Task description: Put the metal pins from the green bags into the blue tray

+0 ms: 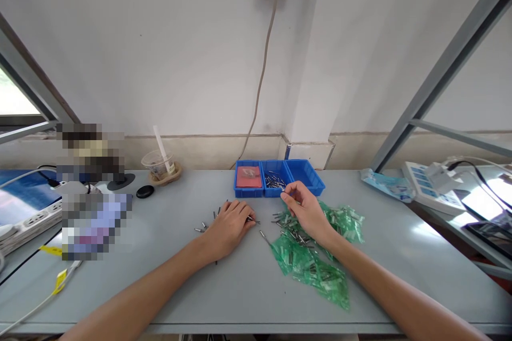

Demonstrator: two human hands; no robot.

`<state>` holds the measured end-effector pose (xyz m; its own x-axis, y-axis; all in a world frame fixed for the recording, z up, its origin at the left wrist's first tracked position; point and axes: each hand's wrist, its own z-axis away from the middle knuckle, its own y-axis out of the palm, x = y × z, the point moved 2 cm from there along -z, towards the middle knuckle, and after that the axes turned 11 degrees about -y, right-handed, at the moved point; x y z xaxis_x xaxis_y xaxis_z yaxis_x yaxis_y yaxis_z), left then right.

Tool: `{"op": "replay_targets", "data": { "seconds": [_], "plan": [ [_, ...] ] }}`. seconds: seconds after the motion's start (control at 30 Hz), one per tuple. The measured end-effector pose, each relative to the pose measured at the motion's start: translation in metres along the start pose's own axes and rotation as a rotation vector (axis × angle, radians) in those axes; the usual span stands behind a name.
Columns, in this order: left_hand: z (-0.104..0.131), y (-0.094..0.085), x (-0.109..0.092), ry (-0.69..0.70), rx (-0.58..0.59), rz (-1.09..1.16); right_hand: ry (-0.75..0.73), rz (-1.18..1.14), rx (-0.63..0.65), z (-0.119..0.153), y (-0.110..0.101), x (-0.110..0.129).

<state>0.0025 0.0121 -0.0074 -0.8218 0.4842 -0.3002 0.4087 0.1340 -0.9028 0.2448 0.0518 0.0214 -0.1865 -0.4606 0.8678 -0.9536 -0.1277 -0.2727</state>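
Observation:
My left hand [229, 228] rests palm down on the grey table, its fingers curled over several thin metal pins [251, 219]; more pins stick out around it. My right hand [306, 210] is raised in front of the blue bins, thumb and index finger pinched on a tiny thing at the fingertips, too small to name. Below it, green plastic bags [320, 272] lie on the table with loose metal pins [300, 237] among them. The blue three-part bin [248, 192] holds a red piece [242, 177] on the left and metal pins [275, 179] in the middle.
A plastic cup [158, 164] with a straw stands at the back left, near a black round object [145, 191]. Power strips [434, 189] and cables lie at both sides. A blue packet [388, 185] lies at the back right. Metal frame bars rise at both sides.

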Motion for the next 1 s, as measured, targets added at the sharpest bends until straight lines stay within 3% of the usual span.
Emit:
{"op": "replay_targets", "data": {
  "seconds": [0.17,0.37,0.67,1.0],
  "plan": [
    [0.0,0.0,0.0,0.001,-0.012,-0.013,-0.109,0.069,0.01,0.002,0.001,0.006],
    [0.0,-0.005,-0.002,-0.011,0.003,0.023,0.052,-0.105,0.125,0.003,0.005,0.009],
    [0.0,-0.012,-0.003,0.002,0.011,0.042,0.127,-0.275,0.045,0.002,0.004,0.011],
    [-0.003,-0.007,0.001,0.037,-0.036,-0.006,0.088,-0.116,0.035,0.002,0.003,0.007]
  ]
}}
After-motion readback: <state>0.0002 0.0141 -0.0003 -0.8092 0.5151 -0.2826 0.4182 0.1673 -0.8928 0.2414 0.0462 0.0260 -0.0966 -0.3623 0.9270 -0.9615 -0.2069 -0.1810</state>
